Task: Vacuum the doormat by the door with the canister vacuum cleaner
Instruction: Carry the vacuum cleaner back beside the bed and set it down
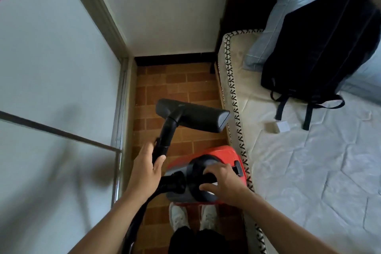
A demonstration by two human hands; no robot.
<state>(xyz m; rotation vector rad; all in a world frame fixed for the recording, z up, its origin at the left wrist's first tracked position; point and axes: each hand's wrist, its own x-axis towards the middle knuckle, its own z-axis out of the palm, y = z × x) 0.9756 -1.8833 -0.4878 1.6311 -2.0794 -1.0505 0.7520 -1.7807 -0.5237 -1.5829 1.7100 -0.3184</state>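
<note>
Canister vacuum cleaner (208, 173) gripped by right hand (224, 183) fingers at handle, left hand (144, 169) fingers clamped round wand (165, 136)

The vacuum (206, 173) is a red canister with a grey-black top, low in the frame at about 6 o'clock. Its black hose (144, 202) leaves the canister toward 8 o'clock. The black wand (167, 132) slants toward 12 o'clock, ending in a wide black floor head (193, 114), tilted.

Left hand (145, 168) grips wand (165, 140); right hand (223, 184) grasps red canister (220, 153) handle (floor head (191, 114) raised).
</note>
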